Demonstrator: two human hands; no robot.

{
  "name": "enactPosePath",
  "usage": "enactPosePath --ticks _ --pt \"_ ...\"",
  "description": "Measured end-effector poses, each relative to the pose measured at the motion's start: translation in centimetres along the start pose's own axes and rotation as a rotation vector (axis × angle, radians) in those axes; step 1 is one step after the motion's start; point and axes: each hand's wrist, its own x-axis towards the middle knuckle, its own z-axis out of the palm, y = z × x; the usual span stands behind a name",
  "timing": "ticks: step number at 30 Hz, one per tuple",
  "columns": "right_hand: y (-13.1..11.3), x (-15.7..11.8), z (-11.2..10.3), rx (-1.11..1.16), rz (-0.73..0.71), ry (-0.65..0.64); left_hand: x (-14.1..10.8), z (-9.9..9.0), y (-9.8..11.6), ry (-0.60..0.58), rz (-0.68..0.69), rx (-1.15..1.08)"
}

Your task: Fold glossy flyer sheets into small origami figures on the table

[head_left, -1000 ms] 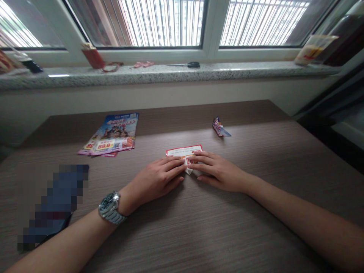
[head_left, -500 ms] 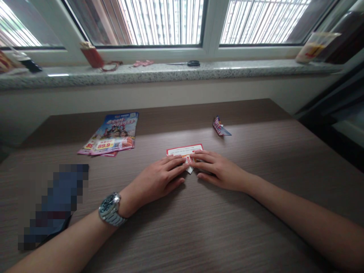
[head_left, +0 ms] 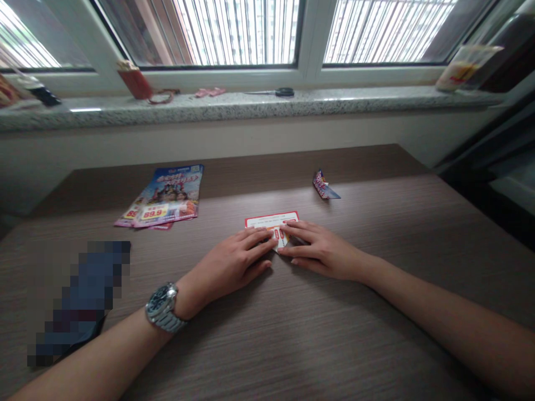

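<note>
A partly folded paper flyer (head_left: 271, 219), white with a red border, lies on the table in front of me. Its near side narrows to a point between my hands, and both its side edges are covered by fingers. My left hand (head_left: 238, 256), with a metal watch (head_left: 164, 306) on the wrist, rests flat on the flyer's left part, fingers stretched out. From the right, my right hand (head_left: 324, 250) lies with spread fingers on the other side of the sheet. A small folded paper piece (head_left: 324, 185) stands farther back to the right.
Several printed flyers (head_left: 171, 195) are stacked at the back left of the table (head_left: 267, 345). A pixelated dark blue object (head_left: 86, 301) lies near my left forearm. On the stone windowsill (head_left: 234, 108) are scissors (head_left: 278, 92), a red container (head_left: 134, 81) and a plastic cup (head_left: 462, 69).
My right hand's fingers have shifted slightly on the flyer, the index finger nearer the tip, so more of the printed middle shows. My left hand stays in place.
</note>
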Motion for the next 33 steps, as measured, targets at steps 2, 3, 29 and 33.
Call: enactPosePath --ticks 2,3,29,33 --pt "0.04 -0.01 0.05 0.008 -0.003 0.009 0.00 -0.01 0.02 -0.012 -0.004 0.002" --pt "0.05 -0.01 0.06 0.011 -0.005 0.012 -0.02 0.00 0.02 -0.008 -0.004 0.007" --pt "-0.72 0.41 -0.19 -0.054 0.158 -0.037 0.05 -0.19 0.36 0.005 0.052 -0.028" --pt "-0.52 0.38 0.04 -0.044 0.165 -0.031 0.04 -0.18 0.36 0.001 0.046 -0.040"
